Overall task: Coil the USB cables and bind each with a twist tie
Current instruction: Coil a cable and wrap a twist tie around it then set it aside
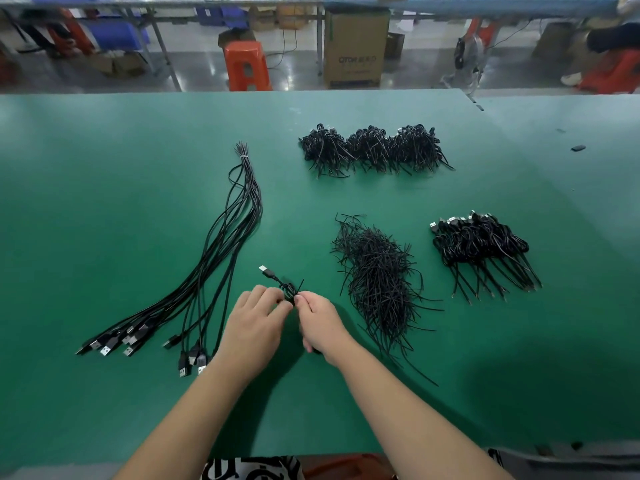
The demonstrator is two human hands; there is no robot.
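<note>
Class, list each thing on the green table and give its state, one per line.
Left hand: pinching the coiled cable.
Right hand: pinching the twist tie.
Coiled cable: coiled, held.
Straight cables: uncoiled, banded at top.
Tie pile: loose.
Right coils: bound.

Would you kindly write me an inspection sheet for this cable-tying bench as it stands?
Surface: green mat, one small dark scrap far right.
Job's things: coiled cable in hand; twist tie pile right of the hands.
Clutter: nothing seen beyond the scrap.
Hands: left hand and right hand both pinch the coil.
Cables: uncoiled bundle left; finished coils right; far heap.
Surroundings: orange stool, cardboard box.
</note>
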